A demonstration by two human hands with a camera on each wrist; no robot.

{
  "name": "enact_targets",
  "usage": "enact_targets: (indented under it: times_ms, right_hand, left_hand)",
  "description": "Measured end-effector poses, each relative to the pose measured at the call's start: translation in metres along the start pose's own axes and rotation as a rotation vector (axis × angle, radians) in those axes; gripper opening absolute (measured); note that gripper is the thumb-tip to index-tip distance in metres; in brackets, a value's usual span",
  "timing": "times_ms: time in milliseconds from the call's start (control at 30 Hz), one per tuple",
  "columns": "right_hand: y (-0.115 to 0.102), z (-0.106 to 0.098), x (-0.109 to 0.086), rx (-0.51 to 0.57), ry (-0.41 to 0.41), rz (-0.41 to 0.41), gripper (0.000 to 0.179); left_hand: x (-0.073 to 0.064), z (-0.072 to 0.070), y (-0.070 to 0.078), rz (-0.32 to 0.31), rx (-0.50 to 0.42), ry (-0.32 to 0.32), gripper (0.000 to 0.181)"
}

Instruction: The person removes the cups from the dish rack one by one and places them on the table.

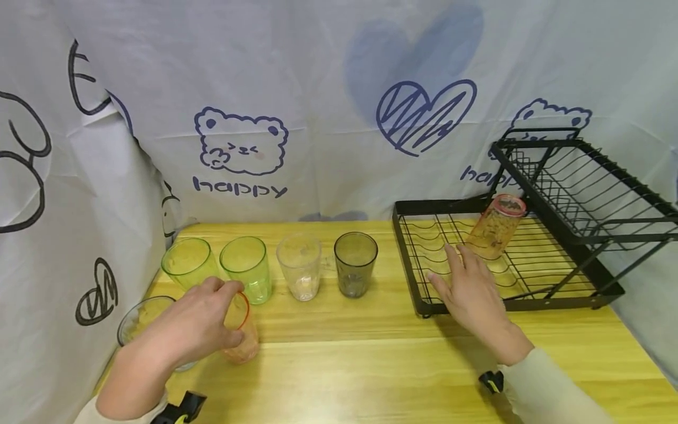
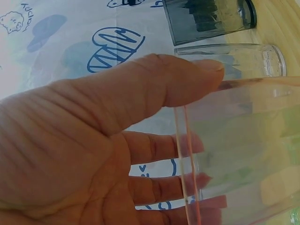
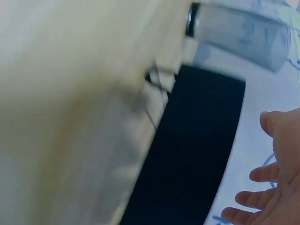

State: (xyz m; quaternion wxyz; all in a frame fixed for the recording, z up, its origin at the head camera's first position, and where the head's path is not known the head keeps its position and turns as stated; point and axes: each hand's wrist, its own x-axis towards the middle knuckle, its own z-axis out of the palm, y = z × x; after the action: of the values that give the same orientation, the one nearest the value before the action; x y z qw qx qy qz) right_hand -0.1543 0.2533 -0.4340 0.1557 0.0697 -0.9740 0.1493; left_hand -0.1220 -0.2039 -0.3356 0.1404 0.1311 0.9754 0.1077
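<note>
My left hand [image 1: 198, 321] grips a clear pinkish glass [image 1: 245, 341] with a red-orange rim near its top. In the left wrist view, the thumb [image 2: 187, 79] lies along one side of the glass, and the other fingers show through it from the opposite side. Over the left part of a black wire dish rack [image 1: 408, 259], my right hand [image 1: 473, 288] spreads its fingers and holds nothing. Just beyond those fingertips, a pink-orange glass [image 1: 495, 227] leans in the rack. Whether they touch it is unclear in the head view.
Across the wooden table [image 1: 339, 365] stand a yellow-green glass [image 1: 193, 265], a green glass [image 1: 249, 268], a clear glass [image 1: 302, 268] and a dark grey glass [image 1: 355, 265]. Another clear glass [image 1: 140, 315] is partly behind my left forearm. The rack's raised upper tier [image 1: 598, 176] rises at right.
</note>
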Motion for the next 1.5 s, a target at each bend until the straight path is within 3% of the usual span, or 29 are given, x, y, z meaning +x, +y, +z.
enact_targets:
  times_ms: [333, 467, 633, 733, 1133, 1500]
  right_hand:
    - [0.045, -0.039, 0.053, -0.075, 0.176, 0.007, 0.072]
    - [0.060, -0.050, 0.073, -0.099, 0.193, 0.034, 0.064]
    - [0.073, -0.055, 0.087, -0.073, 0.077, 0.133, 0.054]
    - [0.080, -0.055, 0.092, -0.059, -0.004, 0.204, 0.062]
    - [0.094, -0.053, 0.110, 0.040, -0.162, 0.450, 0.078]
    - [0.102, -0.045, 0.115, 0.120, -0.207, 0.452, 0.078]
  left_hand:
    - [0.000, -0.003, 0.002, 0.015, -0.004, 0.003, 0.088]
    - [-0.001, -0.004, 0.001, 0.009, -0.007, 0.000, 0.088]
    - [-0.002, -0.004, 0.001, 0.001, -0.004, 0.000, 0.089]
    - [-0.002, -0.004, 0.002, 0.002, -0.001, 0.003, 0.089]
    - [-0.002, -0.004, 0.001, 0.004, 0.008, -0.008, 0.089]
    - [-0.002, -0.003, 0.000, 0.005, 0.003, -0.008, 0.087]
